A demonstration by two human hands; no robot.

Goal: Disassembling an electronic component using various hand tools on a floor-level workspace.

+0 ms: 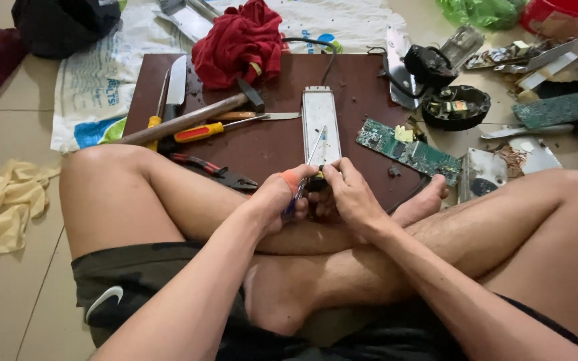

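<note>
L hand (281, 195) clenched round a screwdriver w/ blue handle (294, 196), thin shaft slanting up over the metal casing (320, 124). R hand (350, 194) pinches a small dark part (316, 180) at the casing's near end; can't tell what the part is. Casing lies lengthwise mid-board, near end at the near edge of the brown board (275, 144), just above my feet. Judgement: sheet metal, stiff, light, edges prob. sharp, so grip by long sides, not corners. Small part likely fiddly, slips easily. Green circuit board (408, 150) near board's right edge: fragile, hold by rims. Hammer (188, 120), red-yellow screwdriver (235, 125), pliers (215, 170) toward left edge; red cloth (239, 43) at far edge.
</note>
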